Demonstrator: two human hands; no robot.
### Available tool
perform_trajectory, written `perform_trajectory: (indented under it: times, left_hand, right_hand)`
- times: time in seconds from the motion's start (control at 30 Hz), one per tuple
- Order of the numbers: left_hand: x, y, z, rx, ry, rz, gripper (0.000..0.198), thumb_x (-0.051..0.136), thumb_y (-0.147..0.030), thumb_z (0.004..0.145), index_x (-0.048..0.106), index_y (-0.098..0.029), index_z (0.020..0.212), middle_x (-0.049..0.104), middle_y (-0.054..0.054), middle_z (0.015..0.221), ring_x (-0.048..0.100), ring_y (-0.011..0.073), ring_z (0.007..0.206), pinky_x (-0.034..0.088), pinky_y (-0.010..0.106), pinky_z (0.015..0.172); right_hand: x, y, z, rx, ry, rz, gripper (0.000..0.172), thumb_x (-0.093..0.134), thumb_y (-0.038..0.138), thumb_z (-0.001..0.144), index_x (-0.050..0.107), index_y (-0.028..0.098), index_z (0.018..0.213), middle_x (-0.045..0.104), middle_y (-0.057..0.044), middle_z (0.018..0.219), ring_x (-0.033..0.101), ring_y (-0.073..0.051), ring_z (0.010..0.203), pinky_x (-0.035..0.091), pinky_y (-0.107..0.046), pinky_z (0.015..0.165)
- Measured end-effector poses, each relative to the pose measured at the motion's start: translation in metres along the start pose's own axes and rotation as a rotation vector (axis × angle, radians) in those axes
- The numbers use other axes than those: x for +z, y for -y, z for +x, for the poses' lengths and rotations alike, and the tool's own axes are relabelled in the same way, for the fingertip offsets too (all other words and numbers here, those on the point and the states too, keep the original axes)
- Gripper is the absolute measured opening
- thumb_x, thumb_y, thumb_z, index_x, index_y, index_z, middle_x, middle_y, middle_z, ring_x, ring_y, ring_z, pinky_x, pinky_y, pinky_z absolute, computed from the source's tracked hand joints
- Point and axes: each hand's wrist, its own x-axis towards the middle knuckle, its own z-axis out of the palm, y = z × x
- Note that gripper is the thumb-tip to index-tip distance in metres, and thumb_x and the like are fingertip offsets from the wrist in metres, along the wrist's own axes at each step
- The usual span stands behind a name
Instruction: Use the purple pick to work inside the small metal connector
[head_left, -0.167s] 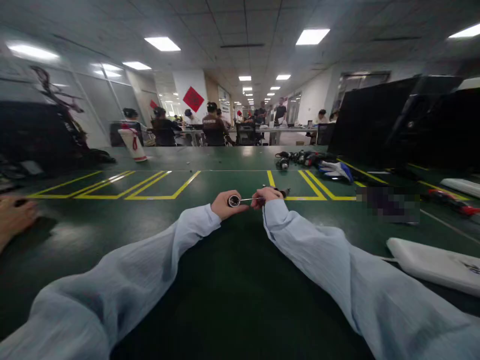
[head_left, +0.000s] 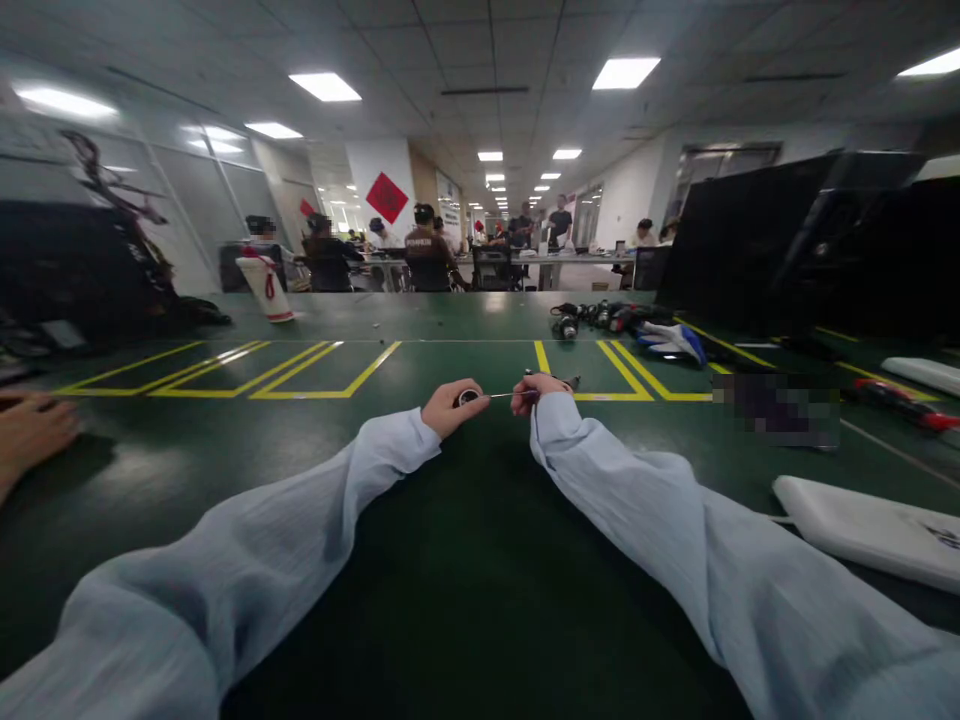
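My left hand is closed around a small round dark part with a pale rim, its round face turned up toward me. The thumb lies across part of that face. A screwdriver with a thin metal shaft is gripped in my right hand, whose fingers hide most of the handle. The shaft points left, its tip close to my left thumb; whether they touch I cannot tell. Just behind my right hand a small dark object rests on the green table.
Several strapped lamp-like items lie at the back right beside a blue-and-white glove. A white case sits on the right. Another person's hand rests at the left edge. A white-and-red cup stands at the back left.
My right hand has drawn the screwdriver slightly right, away from the round part. My left thumb has moved over the part's face. The other person's hand has shifted slightly.
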Motion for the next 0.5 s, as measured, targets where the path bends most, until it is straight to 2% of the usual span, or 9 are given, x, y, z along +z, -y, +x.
perform_trajectory:
  times: [0.03,0.1,0.17,0.23,0.3,0.37,0.43,0.5]
  left_hand:
    - [0.000,0.001,0.000,0.001,0.006,0.014,0.036,0.042,-0.048,0.075,0.051,-0.013,0.069,0.045,-0.002,0.059,0.043,0.0096,0.056,0.037,0.021,0.053]
    - [-0.001,0.005,0.003,-0.001,0.017,0.055,0.037,0.038,-0.047,0.077,0.052,-0.013,0.071,0.046,-0.002,0.059,0.044,0.0100,0.056,0.037,0.021,0.053]
    - [-0.001,0.013,0.006,-0.009,0.019,0.116,0.036,0.036,-0.046,0.078,0.052,-0.013,0.073,0.047,-0.001,0.060,0.045,0.0106,0.056,0.038,0.021,0.054]
    - [-0.002,0.024,0.012,-0.020,0.015,0.197,0.036,0.035,-0.043,0.079,0.053,-0.013,0.076,0.049,0.000,0.063,0.046,0.0117,0.058,0.039,0.023,0.056]
    - [-0.005,0.035,0.018,-0.021,0.025,0.291,0.033,0.035,-0.040,0.079,0.055,-0.013,0.079,0.052,0.002,0.068,0.048,0.0136,0.063,0.040,0.025,0.060]
    - [-0.008,0.044,0.025,-0.001,0.061,0.386,0.029,0.037,-0.035,0.079,0.056,-0.014,0.082,0.054,0.004,0.076,0.050,0.0154,0.069,0.040,0.027,0.065]
    - [-0.011,0.051,0.033,0.033,0.132,0.474,0.026,0.040,-0.034,0.078,0.058,-0.015,0.080,0.056,0.004,0.078,0.052,0.0165,0.071,0.039,0.028,0.066]
    - [-0.014,0.055,0.040,0.067,0.200,0.548,0.025,0.042,-0.034,0.078,0.059,-0.016,0.079,0.057,0.005,0.078,0.053,0.0175,0.071,0.038,0.029,0.065]
  right_hand:
    - [-0.001,0.003,0.000,0.031,-0.031,0.007,0.027,0.049,0.029,0.086,0.052,0.013,0.107,0.057,-0.007,0.103,0.058,-0.017,0.085,0.050,-0.036,0.072]
    - [-0.004,0.008,-0.001,0.055,-0.084,0.030,0.022,0.042,0.026,0.088,0.057,0.010,0.088,0.061,-0.004,0.077,0.058,-0.012,0.062,0.049,-0.028,0.057]
    - [-0.008,0.011,-0.003,0.048,-0.122,0.056,0.032,0.035,0.021,0.089,0.055,0.011,0.066,0.053,0.000,0.051,0.048,-0.009,0.041,0.044,-0.023,0.045]
    - [-0.013,0.013,-0.004,0.044,-0.153,0.073,0.036,0.033,0.020,0.089,0.051,0.012,0.059,0.047,0.002,0.042,0.043,-0.008,0.035,0.041,-0.022,0.041]
    - [-0.017,0.013,-0.004,0.060,-0.179,0.075,0.030,0.037,0.022,0.089,0.055,0.011,0.068,0.055,0.000,0.054,0.050,-0.009,0.044,0.044,-0.023,0.046]
    - [-0.021,0.012,0.000,0.088,-0.194,0.071,0.021,0.044,0.026,0.088,0.057,0.010,0.091,0.061,-0.005,0.083,0.059,-0.013,0.067,0.050,-0.029,0.061]
    - [-0.024,0.010,0.005,0.115,-0.200,0.068,0.028,0.049,0.029,0.086,0.052,0.014,0.108,0.056,-0.007,0.106,0.058,-0.018,0.089,0.050,-0.037,0.074]
    - [-0.025,0.009,0.012,0.135,-0.206,0.064,0.031,0.050,0.029,0.085,0.049,0.015,0.113,0.053,-0.008,0.113,0.056,-0.019,0.095,0.048,-0.040,0.078]
